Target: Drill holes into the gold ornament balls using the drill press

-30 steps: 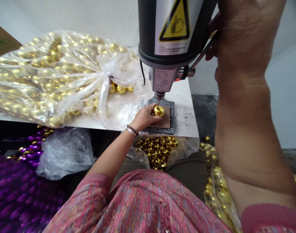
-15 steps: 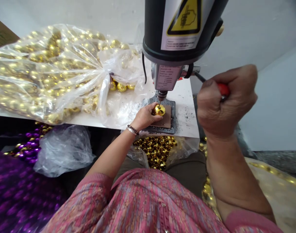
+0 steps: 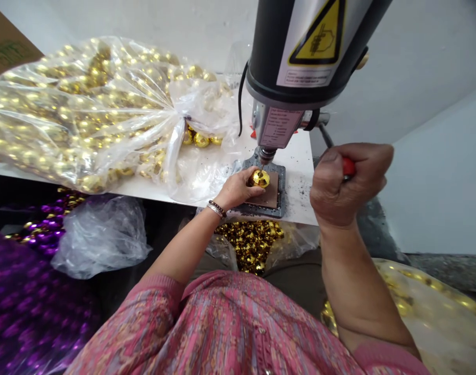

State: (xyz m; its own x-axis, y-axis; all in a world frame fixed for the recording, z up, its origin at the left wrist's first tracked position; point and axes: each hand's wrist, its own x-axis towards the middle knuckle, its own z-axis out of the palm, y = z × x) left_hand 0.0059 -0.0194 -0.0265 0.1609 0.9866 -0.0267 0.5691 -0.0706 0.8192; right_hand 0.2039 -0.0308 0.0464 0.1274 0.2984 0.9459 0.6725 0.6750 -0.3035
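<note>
My left hand (image 3: 240, 188) grips a shiny gold faceted ball (image 3: 261, 178) between thumb and fingers, over a brown board (image 3: 270, 196) on the grey base plate (image 3: 282, 203) of a drill press. The bit under the chuck (image 3: 266, 155) meets the top of the ball. My right hand (image 3: 347, 182) is wrapped round the red knob (image 3: 348, 167) of the press lever (image 3: 326, 136). The black motor housing (image 3: 300, 78) with a yellow warning sign stands above.
A big clear bag of gold balls (image 3: 85, 114) covers the left of the white table (image 3: 300, 198). Small gold pieces (image 3: 251, 242) lie in plastic below the table edge. Crumpled plastic (image 3: 101, 234) and a purple bag (image 3: 30, 307) are at lower left.
My right hand has moved down and a little left with the lever knob. The bit now appears lower into the ball. The camera view has shifted slightly.
</note>
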